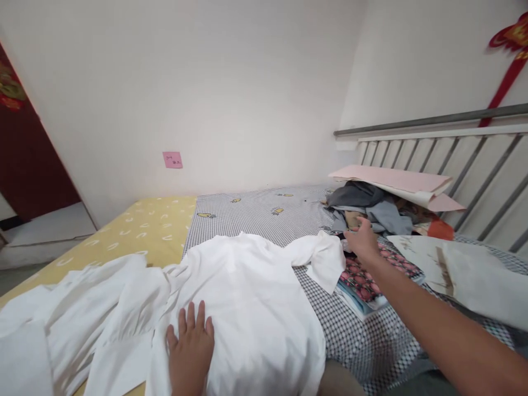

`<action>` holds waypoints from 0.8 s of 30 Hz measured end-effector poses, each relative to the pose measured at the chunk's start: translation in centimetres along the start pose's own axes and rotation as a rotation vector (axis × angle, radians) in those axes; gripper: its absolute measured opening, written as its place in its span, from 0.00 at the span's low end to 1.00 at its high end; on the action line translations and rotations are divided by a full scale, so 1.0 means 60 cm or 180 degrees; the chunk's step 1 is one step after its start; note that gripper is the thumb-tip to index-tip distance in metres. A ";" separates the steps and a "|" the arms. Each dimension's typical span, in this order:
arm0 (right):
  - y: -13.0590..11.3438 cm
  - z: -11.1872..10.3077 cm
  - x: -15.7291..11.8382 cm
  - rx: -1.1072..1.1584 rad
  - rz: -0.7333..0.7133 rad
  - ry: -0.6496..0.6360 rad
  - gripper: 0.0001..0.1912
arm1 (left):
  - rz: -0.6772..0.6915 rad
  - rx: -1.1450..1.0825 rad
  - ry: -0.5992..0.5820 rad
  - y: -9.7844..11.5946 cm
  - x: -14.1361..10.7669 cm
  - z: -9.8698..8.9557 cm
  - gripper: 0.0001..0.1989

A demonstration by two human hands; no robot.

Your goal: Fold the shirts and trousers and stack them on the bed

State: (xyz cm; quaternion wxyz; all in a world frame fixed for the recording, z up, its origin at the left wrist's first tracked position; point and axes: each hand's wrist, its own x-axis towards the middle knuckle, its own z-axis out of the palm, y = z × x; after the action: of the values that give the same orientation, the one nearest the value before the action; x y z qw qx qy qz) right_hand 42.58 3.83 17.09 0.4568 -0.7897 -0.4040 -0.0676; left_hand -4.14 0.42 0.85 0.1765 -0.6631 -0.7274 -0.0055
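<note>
A white long-sleeved garment [247, 308] lies spread on the bed, its right sleeve bent near the folded clothes. My left hand [190, 344] rests flat on its lower left part with the fingers spread. My right hand [363, 239] reaches past the end of that sleeve, above a folded flowered cloth [363, 278] and beside a heap of grey clothes [358, 195]. Its fingers are bent close together at a beige and dark cloth; what they hold, if anything, is too small to make out. More white clothing [91, 308] lies crumpled at the left.
Pink sheets [391, 177] lie on top of the heap, against a railing [470, 165]. Pale folded cloths [482, 275] are at the right. The bed has a checked cover [247, 212] and a yellow one [157, 225], with a wall behind.
</note>
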 end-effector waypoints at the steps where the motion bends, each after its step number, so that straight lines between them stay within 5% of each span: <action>1: -0.005 0.007 -0.008 -0.0081 -0.0158 0.0136 0.32 | 0.0004 -0.0032 0.0050 0.000 -0.001 0.001 0.28; 3: -0.020 0.030 -0.047 -0.0154 -0.0733 0.0106 0.30 | 0.0023 -0.0095 0.0112 -0.001 -0.003 0.001 0.28; 5: -0.042 0.065 -0.107 -0.0081 -0.1491 -0.0349 0.25 | 0.0011 -0.0121 0.0100 -0.001 -0.003 0.002 0.28; 10: -0.118 0.157 -0.267 -0.0099 -0.2559 -0.1453 0.24 | -0.0028 -0.0108 0.0096 -0.001 0.000 0.011 0.28; 14: -0.153 0.208 -0.291 -0.0086 -0.3045 -0.1604 0.27 | -0.0106 -0.0058 -0.0098 0.001 0.006 0.018 0.28; 16: -0.136 0.232 -0.262 -0.0288 -0.2860 -0.1688 0.27 | -0.0143 -0.0002 -0.0042 0.002 0.009 0.021 0.28; 21: -0.029 0.292 -0.168 -0.1278 -0.1213 -0.2062 0.28 | -0.0223 0.0095 0.0112 0.006 0.020 0.032 0.29; 24: -0.005 0.311 -0.150 -0.1449 -0.0789 -0.2009 0.33 | -0.0237 0.0090 0.0118 0.007 0.024 0.031 0.29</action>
State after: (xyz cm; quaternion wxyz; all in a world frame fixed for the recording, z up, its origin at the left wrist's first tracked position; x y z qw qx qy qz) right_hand 31.52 13.23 2.29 0.1124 -0.7979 -0.5912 0.0359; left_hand -4.32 2.32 -0.62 0.1990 -0.6328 -0.7482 -0.0141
